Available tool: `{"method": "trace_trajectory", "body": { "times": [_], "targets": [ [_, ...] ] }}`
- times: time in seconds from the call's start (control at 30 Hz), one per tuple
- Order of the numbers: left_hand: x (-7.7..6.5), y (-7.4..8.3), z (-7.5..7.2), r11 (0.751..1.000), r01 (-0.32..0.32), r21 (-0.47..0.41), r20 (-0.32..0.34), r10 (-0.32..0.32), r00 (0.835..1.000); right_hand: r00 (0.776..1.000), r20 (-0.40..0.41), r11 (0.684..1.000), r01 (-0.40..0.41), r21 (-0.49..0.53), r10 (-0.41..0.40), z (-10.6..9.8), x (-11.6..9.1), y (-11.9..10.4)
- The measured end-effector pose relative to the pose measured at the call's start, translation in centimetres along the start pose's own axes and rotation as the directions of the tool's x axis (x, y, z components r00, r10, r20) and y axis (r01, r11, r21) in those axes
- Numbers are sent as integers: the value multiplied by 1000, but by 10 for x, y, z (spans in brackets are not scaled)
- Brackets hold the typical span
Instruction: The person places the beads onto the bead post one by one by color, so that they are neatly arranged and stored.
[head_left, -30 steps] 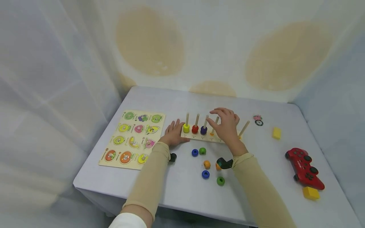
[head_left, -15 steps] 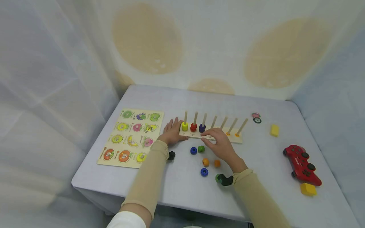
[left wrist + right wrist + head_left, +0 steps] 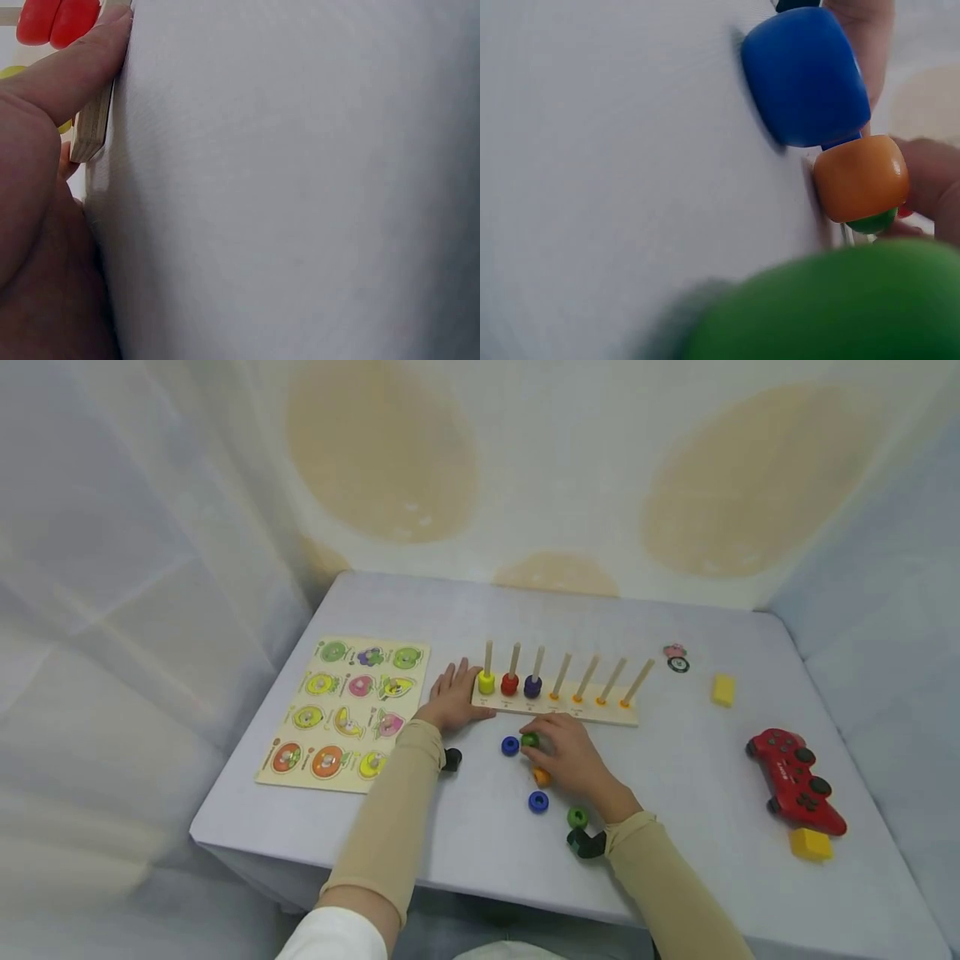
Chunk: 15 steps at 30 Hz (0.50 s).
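Note:
My left hand [image 3: 450, 700] rests against the left end of a wooden peg board [image 3: 615, 716], thumb along its front edge and fingers straight. In the left wrist view the thumb presses on the board [image 3: 92, 129] near red beads [image 3: 73, 22]. On the first pegs sit yellow [image 3: 486, 682], red [image 3: 509, 684] and purple beads [image 3: 532, 687]. In front of the board my right hand [image 3: 573, 760] pinches a green bead [image 3: 530, 740] between thumb and finger. Under that hand lies an orange bead [image 3: 542, 777], seen large in the right wrist view beside a blue bead [image 3: 806, 75].
Blue beads [image 3: 510, 746] and another green bead [image 3: 577, 817] lie loose nearby. Left stands a fruit puzzle board [image 3: 345, 714]. At the right are a red game controller [image 3: 795, 781], yellow blocks [image 3: 723, 690] and a small pink-and-black trinket [image 3: 677, 658]. The table's front edge runs below.
My right hand has come down from the pegs toward the front and closed its fingertips around the green bead. The left hand stays at the board's end.

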State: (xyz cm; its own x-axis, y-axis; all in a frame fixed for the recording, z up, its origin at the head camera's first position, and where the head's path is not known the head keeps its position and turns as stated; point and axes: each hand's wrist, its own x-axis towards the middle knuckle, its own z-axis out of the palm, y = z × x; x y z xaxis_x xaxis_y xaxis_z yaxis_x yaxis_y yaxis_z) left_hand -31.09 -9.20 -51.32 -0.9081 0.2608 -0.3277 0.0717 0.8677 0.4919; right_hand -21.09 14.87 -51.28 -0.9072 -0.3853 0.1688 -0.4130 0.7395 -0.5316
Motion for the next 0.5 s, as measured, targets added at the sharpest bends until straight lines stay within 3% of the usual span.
{"method": "trace_trajectory", "body": {
  "times": [0.17,0.33,0.5],
  "targets": [
    [1,0,-2,1000,-20,-3,-15,20,1000,994,-53,995,-102,-12,101,-2,0,1],
    [3,-1,-2,1000,-19,-1,-11,19,1000,978,-16,973,-208,-99,207,-3,-1,-1],
    [6,-3,1,1000,6,-2,5,-6,1000,984,31,978,-168,-125,173,-7,-5,-7]
  ]
}}
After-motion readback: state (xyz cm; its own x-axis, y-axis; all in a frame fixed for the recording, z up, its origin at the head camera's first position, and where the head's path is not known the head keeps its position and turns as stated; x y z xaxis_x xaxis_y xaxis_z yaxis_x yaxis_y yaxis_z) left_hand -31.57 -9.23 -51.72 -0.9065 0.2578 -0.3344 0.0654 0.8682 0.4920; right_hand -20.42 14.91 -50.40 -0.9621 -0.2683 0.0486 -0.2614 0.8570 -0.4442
